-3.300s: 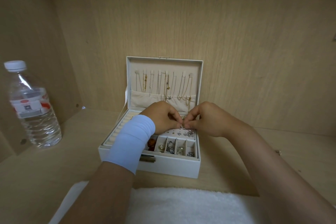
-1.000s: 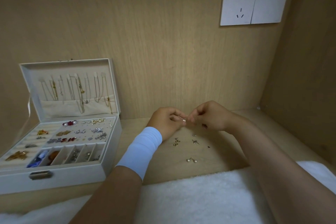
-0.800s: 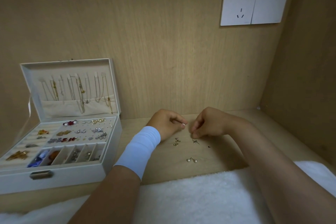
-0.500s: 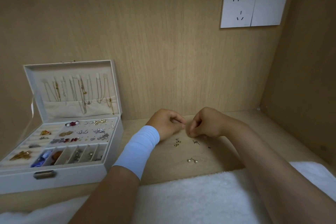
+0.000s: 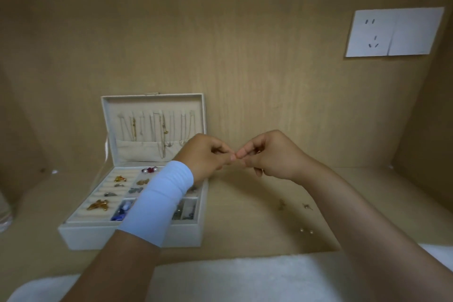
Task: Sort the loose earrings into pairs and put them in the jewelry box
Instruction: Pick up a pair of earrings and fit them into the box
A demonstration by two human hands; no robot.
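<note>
1. Your jewelry box (image 5: 98, 238) sits open on the wooden shelf (image 5: 240, 223), left of both hands, with its lid standing up against the far wall. Lots of pieces are already in the tray compartments, and chains hang inside the lid.
2. The loose earrings (image 5: 282, 204) are on the shelf to the right of the box, nearer to you than your hands and just beside your right forearm. A little pearl pair (image 5: 306, 231) lies nearest, close to the white towel (image 5: 245, 277).
3. Your left hand (image 5: 204, 158) is raised above the box's far right corner. The forearm, in a white sleeve (image 5: 159, 203), crosses over the right side of the tray.
4. Your right hand (image 5: 274, 158) is level with it, off to the right of the box and above bare shelf.
5. Both hands are curled, and the fingertips (image 5: 239, 154) meet in a pinch right in the middle. Honestly, I can't tell if an earring is in there; anything between them is too tiny to make out.
6. Neither hand touches the box or the loose earrings.
</note>
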